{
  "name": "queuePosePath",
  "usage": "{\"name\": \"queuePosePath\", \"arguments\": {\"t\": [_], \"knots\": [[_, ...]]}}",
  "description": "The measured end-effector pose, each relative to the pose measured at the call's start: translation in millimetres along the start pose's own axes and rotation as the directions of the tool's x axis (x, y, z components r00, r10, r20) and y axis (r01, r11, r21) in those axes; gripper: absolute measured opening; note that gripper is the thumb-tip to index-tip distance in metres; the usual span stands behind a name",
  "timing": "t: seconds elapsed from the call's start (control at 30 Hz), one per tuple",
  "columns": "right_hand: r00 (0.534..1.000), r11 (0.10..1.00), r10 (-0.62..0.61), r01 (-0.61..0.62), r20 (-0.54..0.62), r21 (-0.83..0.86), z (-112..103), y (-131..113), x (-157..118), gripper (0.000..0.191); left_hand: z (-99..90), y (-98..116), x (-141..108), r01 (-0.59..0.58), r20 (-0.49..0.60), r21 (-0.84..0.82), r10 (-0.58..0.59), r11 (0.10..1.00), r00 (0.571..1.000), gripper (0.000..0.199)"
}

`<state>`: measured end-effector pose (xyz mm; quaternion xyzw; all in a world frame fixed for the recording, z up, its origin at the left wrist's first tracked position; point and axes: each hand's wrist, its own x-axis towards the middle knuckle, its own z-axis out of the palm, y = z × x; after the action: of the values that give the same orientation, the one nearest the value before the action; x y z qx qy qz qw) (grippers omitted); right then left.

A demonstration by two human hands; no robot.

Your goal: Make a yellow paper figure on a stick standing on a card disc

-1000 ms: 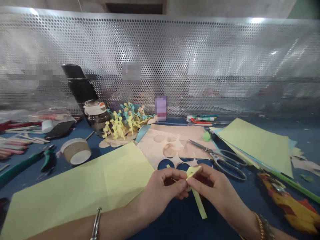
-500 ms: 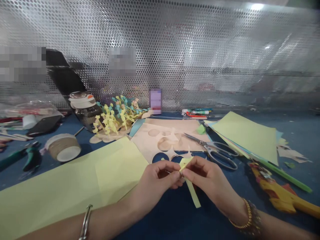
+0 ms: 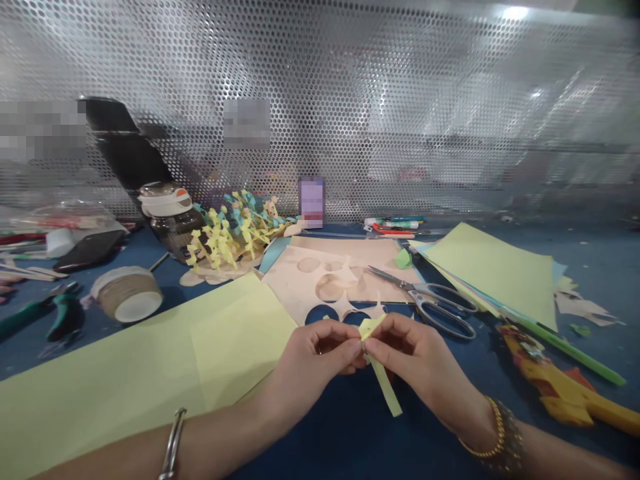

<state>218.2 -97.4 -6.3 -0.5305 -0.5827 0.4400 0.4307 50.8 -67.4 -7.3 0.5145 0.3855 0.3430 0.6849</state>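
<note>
Thumb and fingers of my left hand (image 3: pixel 327 350) pinch a narrow pale yellow paper strip (image 3: pixel 385 385) near its upper part. From the other side my right hand (image 3: pixel 407 347) grips the same strip, fingertips nearly touching the left ones. The strip is folded at the top between the hands, and a straight tail hangs down below them. A large yellow sheet (image 3: pixel 115 373) lies under and beside my left forearm. Just beyond the hands is pink paper with round holes (image 3: pixel 287 270), and open scissors (image 3: pixel 417 290) rest on its right part.
Yellow and teal paper flowers (image 3: pixel 220 240) stand behind on the left, near a lidded jar (image 3: pixel 173 223) and a tape roll (image 3: pixel 127 293). Green-handled pliers (image 3: pixel 65 317) lie far left. On the right are stacked sheets (image 3: pixel 500 273), a green stick (image 3: pixel 575 353) and a yellow glue gun (image 3: pixel 565 393). A phone (image 3: pixel 311 202) stands behind.
Both hands stay in almost the same place. The fingers of my left hand beneath the strip have shifted slightly.
</note>
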Motion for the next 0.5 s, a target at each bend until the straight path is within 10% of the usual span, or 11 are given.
{"name": "queuePosePath", "arguments": {"t": [0.5], "knots": [[1.0, 1.0, 0.004, -0.004, -0.005, -0.01, 0.0, -1.9, -1.6, 0.015, 0.8, 3.3, -1.6, 0.018, -0.015, 0.027, -0.017, 0.999, 1.0, 0.02]]}}
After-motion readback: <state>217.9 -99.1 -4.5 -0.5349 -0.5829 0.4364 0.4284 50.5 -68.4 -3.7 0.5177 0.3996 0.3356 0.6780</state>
